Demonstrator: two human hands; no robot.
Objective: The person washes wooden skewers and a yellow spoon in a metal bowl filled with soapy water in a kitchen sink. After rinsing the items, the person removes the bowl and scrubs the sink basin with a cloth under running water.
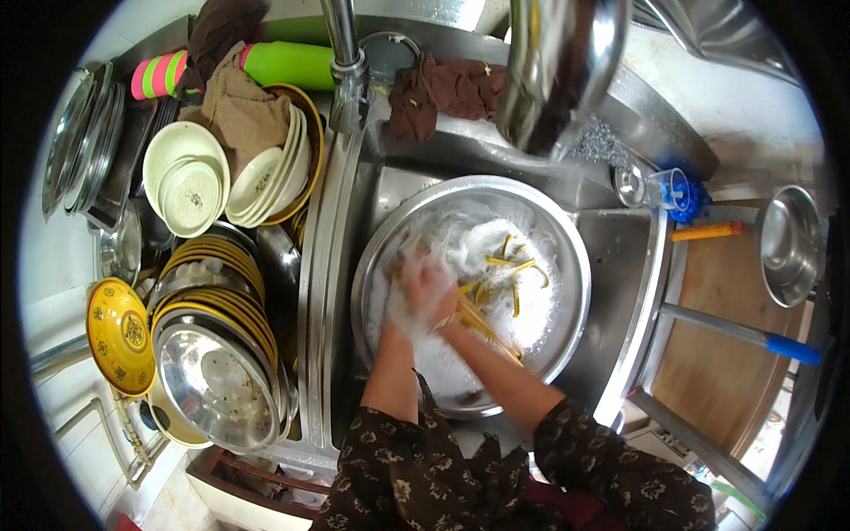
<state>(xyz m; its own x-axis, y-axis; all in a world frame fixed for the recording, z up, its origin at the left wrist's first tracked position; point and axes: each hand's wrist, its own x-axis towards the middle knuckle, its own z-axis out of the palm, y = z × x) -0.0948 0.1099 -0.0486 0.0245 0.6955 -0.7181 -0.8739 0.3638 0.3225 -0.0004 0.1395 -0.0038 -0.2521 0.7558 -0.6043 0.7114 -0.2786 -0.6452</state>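
Observation:
A large round stainless steel basin (580, 292) sits in the metal sink, holding sudsy water. Several yellow chopsticks and yellow spoon-like handles (514, 299) lie in the foam at its middle and right. Both my hands are together in the left half of the basin, blurred by motion and partly covered by suds. My left hand (413, 282) is at the left of the pair, and what it touches is hidden. Against the yellow chopsticks (475, 315) is my right hand (439, 302); whether its fingers are closed on them is unclear.
Stacked yellow-rimmed plates (219, 279), cream bowls (192, 146) and a steel bowl (216, 385) crowd the left drainboard. A chrome faucet (345, 66) and brown cloths (451, 89) are behind the basin. A large metal object (564, 66) hangs close overhead. A clear cup (667, 189) stands right.

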